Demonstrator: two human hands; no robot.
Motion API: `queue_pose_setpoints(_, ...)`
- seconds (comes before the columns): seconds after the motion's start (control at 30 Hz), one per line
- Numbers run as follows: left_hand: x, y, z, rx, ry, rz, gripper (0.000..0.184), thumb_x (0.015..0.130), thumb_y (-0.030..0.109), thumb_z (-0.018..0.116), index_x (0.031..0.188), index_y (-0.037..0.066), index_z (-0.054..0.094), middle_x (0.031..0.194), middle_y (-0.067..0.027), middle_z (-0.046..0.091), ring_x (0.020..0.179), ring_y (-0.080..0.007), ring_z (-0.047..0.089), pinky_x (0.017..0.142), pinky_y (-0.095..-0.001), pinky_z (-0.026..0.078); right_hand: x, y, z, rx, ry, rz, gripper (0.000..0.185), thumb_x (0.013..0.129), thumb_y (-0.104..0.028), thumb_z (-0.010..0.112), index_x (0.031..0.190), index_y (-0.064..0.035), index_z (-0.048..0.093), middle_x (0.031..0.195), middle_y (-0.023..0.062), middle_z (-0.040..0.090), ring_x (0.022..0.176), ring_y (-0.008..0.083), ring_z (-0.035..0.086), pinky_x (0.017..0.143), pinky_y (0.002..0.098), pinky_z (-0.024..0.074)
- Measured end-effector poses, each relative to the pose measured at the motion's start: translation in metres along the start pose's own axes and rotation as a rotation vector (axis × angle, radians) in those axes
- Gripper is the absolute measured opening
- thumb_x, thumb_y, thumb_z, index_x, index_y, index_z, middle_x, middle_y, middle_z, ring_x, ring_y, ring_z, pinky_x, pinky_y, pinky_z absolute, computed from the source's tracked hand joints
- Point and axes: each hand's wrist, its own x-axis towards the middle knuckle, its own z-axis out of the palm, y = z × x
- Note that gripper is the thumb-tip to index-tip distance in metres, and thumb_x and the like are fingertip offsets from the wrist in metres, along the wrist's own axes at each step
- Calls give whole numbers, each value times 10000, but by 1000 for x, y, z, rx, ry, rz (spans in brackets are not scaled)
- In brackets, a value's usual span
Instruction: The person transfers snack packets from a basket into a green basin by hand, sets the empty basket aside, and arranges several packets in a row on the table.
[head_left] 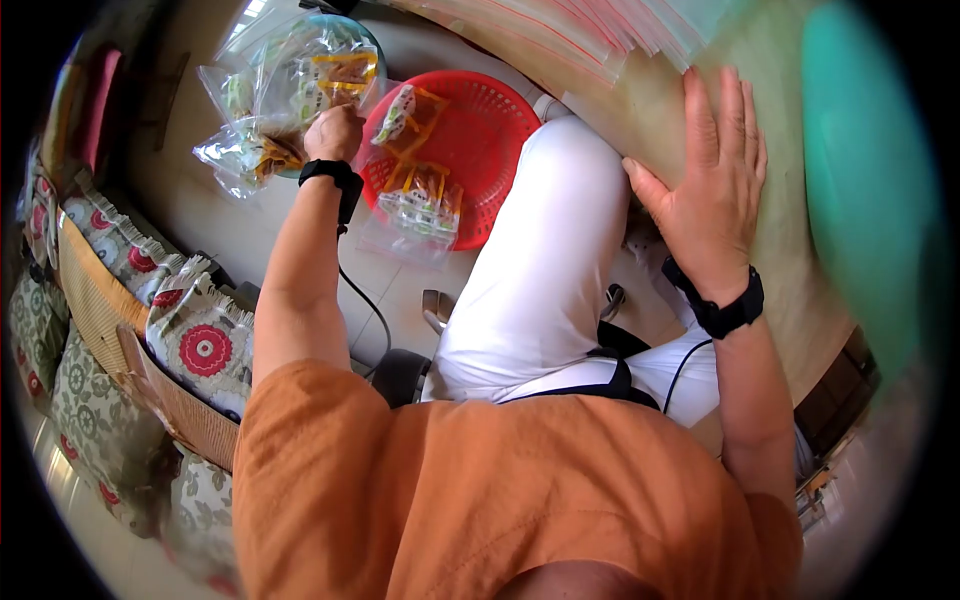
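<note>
My left hand (pixel 335 132) reaches out at the upper left, closed, among clear plastic packets with yellow and green print. Its fingertips are partly hidden, and what they hold cannot be made out. Under and around it, packets (pixel 343 72) lie over a blue-green container (pixel 372 45). Just right of it stands a red perforated basket (pixel 500 150) with packets (pixel 420 195) at its left side, one hanging over the rim. My right hand (pixel 715 185) lies flat on the brown table surface (pixel 640 115), fingers spread, near a row of clear zip bags (pixel 600 35) with red strips.
A large green object (pixel 870 180) stands on the right of the table. Left is a seat with flowered cushions (pixel 205 345) and a woven mat (pixel 100 275). Black cables run from both wristbands. Chair parts (pixel 400 375) are beside my legs.
</note>
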Motion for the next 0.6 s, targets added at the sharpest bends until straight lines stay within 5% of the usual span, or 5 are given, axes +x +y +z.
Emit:
queue_pose_setpoints(0.3, -15, -18, 7, 19, -57, -37, 252, 820, 198, 506, 1032, 70, 548, 1022, -182, 616, 991, -327, 575, 825, -423, 462, 0, -3, 1, -5, 77, -30, 847, 646, -310, 746, 1366, -157, 327, 1414, 157, 281, 1282, 331, 301, 1008, 499, 277)
queue_pose_setpoints(0.5, -41, -46, 2, -22, 95, 112, 315, 809, 211, 514, 1101, 95, 503, 981, -195, 614, 906, -365, 586, 730, -463, 485, 1, 2, -3, 12, 2, -8, 829, 657, -338, 729, 1346, -92, 339, 1406, 225, 253, 1297, 381, 261, 1009, 543, 257)
queue_pose_setpoints(0.6, -48, -28, -48, 51, 49, 122, 301, 776, 318, 578, 969, 89, 609, 962, -167, 626, 911, -331, 591, 799, -424, 470, 3, 3, -12, 67, -59, 38, 862, 658, -346, 743, 1359, -88, 313, 1418, 249, 215, 1319, 392, 217, 1028, 559, 232)
